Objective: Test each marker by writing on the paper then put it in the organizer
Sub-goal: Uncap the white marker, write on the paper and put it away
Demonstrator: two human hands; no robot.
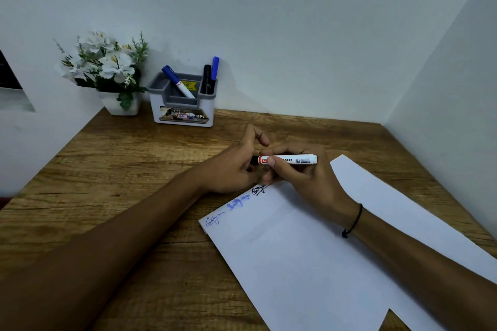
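Note:
A white whiteboard marker (293,159) with a red band lies level between my hands, above the top edge of the white paper (309,255). My right hand (298,177) grips its barrel. My left hand (236,166) closes on its dark cap end at the left. The paper carries two blue scribbles and one black one along its top edge. The grey and white organizer (183,105) stands at the back by the wall, holding a blue-capped marker (177,82) leaning in its middle slot, plus a black marker (206,78) and a blue marker (214,70) upright at its right.
A white pot of artificial white flowers (105,67) stands left of the organizer. Walls close in the wooden desk (121,158) at the back and on the right side.

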